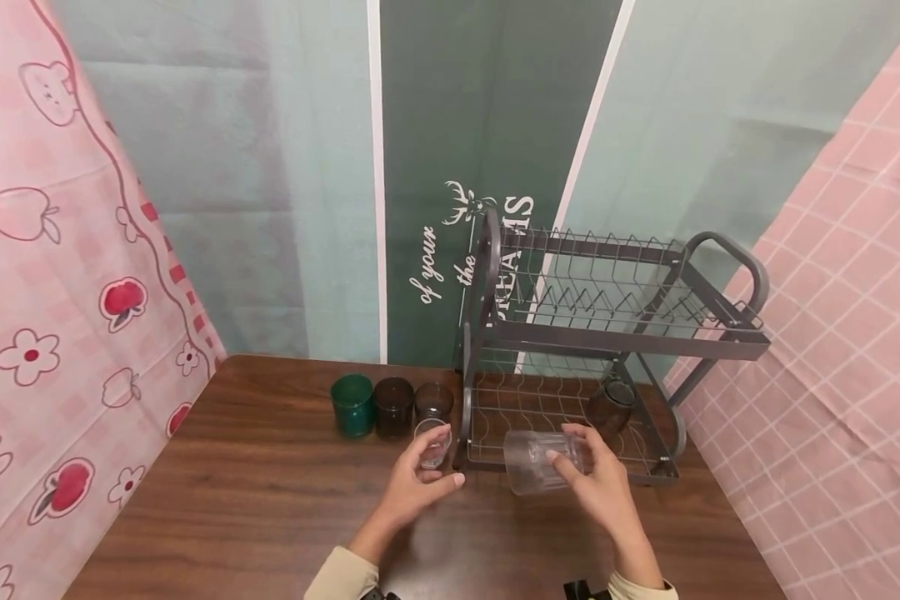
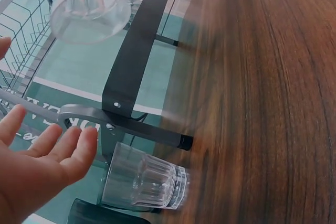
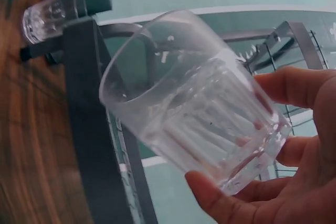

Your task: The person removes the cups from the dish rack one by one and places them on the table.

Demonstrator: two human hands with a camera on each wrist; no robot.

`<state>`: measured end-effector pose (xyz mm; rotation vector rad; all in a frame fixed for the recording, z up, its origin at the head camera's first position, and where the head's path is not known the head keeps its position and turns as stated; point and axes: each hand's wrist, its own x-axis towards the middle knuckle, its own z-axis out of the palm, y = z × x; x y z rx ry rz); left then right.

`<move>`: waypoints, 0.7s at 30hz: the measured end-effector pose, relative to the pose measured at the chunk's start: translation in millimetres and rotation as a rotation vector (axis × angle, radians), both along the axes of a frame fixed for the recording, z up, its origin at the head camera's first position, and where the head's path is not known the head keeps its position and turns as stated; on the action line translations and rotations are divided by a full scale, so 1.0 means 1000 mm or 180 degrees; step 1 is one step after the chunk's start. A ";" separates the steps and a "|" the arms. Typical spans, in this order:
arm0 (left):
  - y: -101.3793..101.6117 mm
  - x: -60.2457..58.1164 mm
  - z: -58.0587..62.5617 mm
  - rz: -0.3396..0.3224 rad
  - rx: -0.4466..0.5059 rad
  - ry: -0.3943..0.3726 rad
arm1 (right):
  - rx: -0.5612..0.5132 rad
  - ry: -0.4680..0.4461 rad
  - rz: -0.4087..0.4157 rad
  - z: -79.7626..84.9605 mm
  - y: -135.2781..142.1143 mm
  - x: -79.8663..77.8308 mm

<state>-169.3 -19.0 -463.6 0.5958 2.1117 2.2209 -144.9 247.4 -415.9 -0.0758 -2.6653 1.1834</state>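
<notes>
My right hand (image 1: 600, 483) holds a clear drinking glass (image 1: 523, 467) by its base end, in front of the rack's lower tier. The glass lies tilted on its side, its mouth toward the left; the right wrist view shows its fluted wall (image 3: 194, 114) between thumb and fingers. My left hand (image 1: 412, 490) has its fingers spread and holds nothing. Beside it, another clear glass (image 2: 147, 179) stands upright on the table, apart from the fingers in the left wrist view. A grey-tinted glass (image 1: 434, 398), a dark brown glass (image 1: 394, 408) and a green glass (image 1: 353, 407) stand behind and to the left.
A dark grey two-tier dish rack (image 1: 630, 340) with wire shelves stands at the back right of the wooden table (image 1: 255, 483). On its lower tier sits a dark tinted glass (image 1: 610, 408), at the right. Curtains hang behind and on both sides.
</notes>
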 end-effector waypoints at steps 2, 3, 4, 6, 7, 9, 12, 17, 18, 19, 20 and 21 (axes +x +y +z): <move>0.001 0.002 0.004 -0.0053 0.0083 -0.0024 | -0.0121 0.0002 0.0007 -0.002 -0.002 0.000; 0.002 0.002 0.005 -0.0066 0.0117 -0.0040 | -0.0177 0.0010 0.0016 -0.003 -0.004 0.000; 0.003 0.002 0.005 -0.0081 0.0164 -0.0036 | -0.0243 0.0024 0.0019 -0.003 -0.005 0.001; 0.005 0.001 0.005 -0.0114 0.0249 -0.0007 | -0.0387 0.0064 0.0027 -0.004 -0.008 0.002; 0.005 0.001 0.004 -0.0133 0.0297 -0.0003 | -0.0455 0.0080 0.0035 -0.004 -0.010 0.002; 0.007 -0.001 -0.002 -0.0173 0.0378 0.0011 | -0.0577 0.0128 0.0030 -0.006 -0.014 0.002; 0.010 -0.006 -0.014 -0.0241 0.0497 0.0014 | -0.0718 0.0139 0.0038 -0.008 -0.019 0.003; 0.017 -0.013 -0.027 -0.0397 0.0650 0.0033 | -0.0951 0.0181 0.0164 -0.015 -0.022 0.003; 0.018 -0.013 -0.027 -0.0427 0.0672 0.0042 | -0.1016 0.0200 0.0204 -0.017 -0.023 0.002; 0.020 -0.014 -0.027 -0.0462 0.0707 0.0058 | -0.1078 0.0223 0.0239 -0.018 -0.024 0.001; 0.020 -0.015 -0.026 -0.0491 0.0731 0.0066 | -0.1139 0.0249 0.0271 -0.019 -0.025 0.001; 0.021 -0.015 -0.026 -0.0514 0.0748 0.0057 | -0.1186 0.0265 0.0294 -0.020 -0.026 0.000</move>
